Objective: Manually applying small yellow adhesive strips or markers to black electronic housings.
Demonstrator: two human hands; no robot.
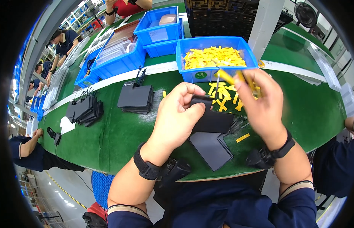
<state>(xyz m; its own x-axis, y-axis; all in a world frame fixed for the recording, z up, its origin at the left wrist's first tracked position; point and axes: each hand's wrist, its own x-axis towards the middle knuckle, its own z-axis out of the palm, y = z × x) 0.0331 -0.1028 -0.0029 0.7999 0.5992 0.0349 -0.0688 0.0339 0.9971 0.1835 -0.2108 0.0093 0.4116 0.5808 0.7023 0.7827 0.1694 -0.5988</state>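
My left hand (171,114) pinches a flat black rectangular piece (213,121) between thumb and fingers, over the green table. A thin dark lead rises from this piece near the yellow strips. To its right, the fingers of my right hand (262,102) are closed on a yellow strip (225,76), partly smeared by motion. Beneath the held piece lies a small pile of similar black pieces (211,150) with thin leads. Loose yellow strips (223,93) are scattered behind and between my hands, and one single strip (242,138) lies nearer to me.
A blue bin (186,76) full of yellow strips stands behind my hands. Stacked black pieces (135,97) and another heap of them (85,110) sit to the left. More blue bins (122,60) line the back left. Other people work around the table.
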